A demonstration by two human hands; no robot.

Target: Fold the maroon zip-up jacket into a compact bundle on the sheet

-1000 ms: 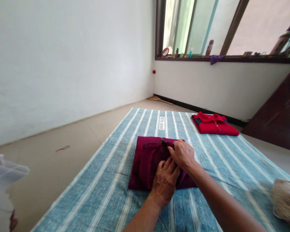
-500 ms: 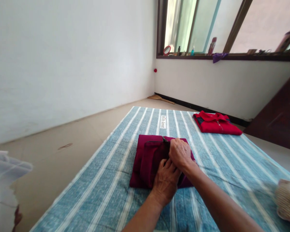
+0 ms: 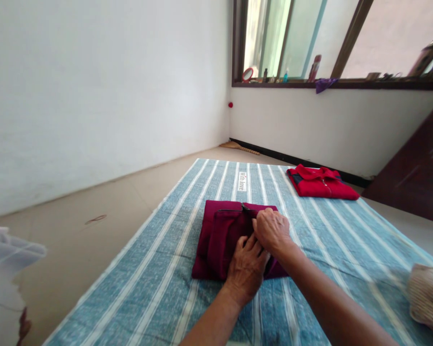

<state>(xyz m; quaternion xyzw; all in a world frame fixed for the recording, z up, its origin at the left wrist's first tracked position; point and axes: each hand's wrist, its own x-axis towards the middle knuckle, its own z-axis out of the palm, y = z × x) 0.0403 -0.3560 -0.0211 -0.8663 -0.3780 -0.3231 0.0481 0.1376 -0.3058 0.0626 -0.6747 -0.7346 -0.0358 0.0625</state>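
Note:
A folded maroon garment [image 3: 220,235] with a dark zipper along its far edge lies in the middle of a blue-and-white striped sheet [image 3: 159,269] spread on the floor. My left hand [image 3: 247,266] rests flat on the garment's near right part, fingers stretched out and pressing down. My right hand [image 3: 272,230] sits just beyond it on the garment's right side, next to the zipper, with its fingers curled down into the cloth. The right side of the garment is hidden under both hands.
A folded red garment [image 3: 321,185] lies at the sheet's far right corner. A beige woven thing [image 3: 427,295] is at the right edge and a white cloth [image 3: 3,269] at the left. A dark wooden panel [image 3: 418,178] leans at the right, below a sill with bottles [image 3: 313,67].
Both hands stay on the maroon garment; my right hand has shifted slightly along its right edge. The view wobbled a little.

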